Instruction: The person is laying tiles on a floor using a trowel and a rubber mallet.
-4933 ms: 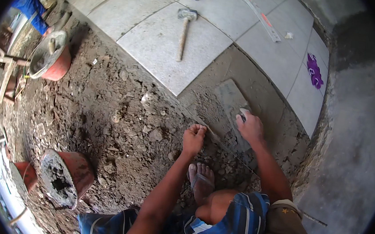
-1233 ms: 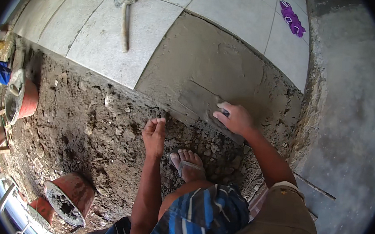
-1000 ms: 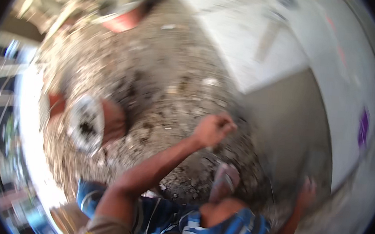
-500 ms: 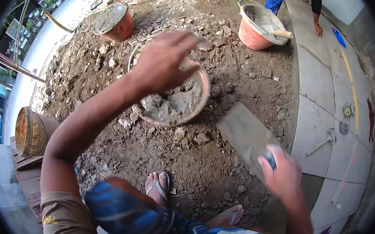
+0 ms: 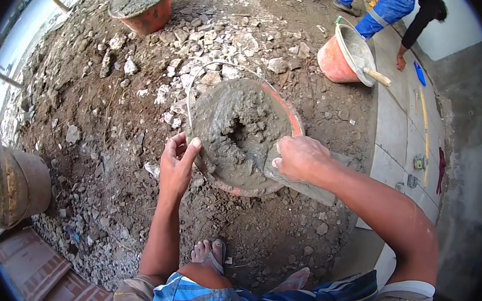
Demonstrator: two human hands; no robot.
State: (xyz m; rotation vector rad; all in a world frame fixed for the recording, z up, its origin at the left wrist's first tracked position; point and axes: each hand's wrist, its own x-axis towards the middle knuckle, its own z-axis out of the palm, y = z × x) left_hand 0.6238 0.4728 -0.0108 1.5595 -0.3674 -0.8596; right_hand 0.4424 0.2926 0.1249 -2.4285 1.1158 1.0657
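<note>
A red bucket (image 5: 298, 118) full of wet grey mortar (image 5: 221, 111) stands on the ground in front of me, its wire handle (image 5: 190, 89) lying over to the far left side. My left hand (image 5: 175, 165) is closed on the bucket's near left rim, thumb toward the mortar and fingers outside. My right hand (image 5: 303, 159) is wrapped round the grip of a rectangular plastering trowel (image 5: 314, 192); the grip itself is hidden under the fingers. The trowel's blade lies across the bucket's right rim, one end at the mortar. A dark hollow shows in the mortar's middle.
Another red mortar bucket (image 5: 149, 16) stands far left, and a third red bucket (image 5: 337, 61) with a wooden-handled tool far right. A stained pail (image 5: 17, 185) is at left. Pale tiles (image 5: 392, 158) run along the right, where another person (image 5: 393, 15) bends down. Rubble (image 5: 115, 214) surrounds the bucket.
My left hand has come down from above the bucket onto its rim. My right hand has carried the trowel from beside the bucket up to its right rim. The view has shifted.
</note>
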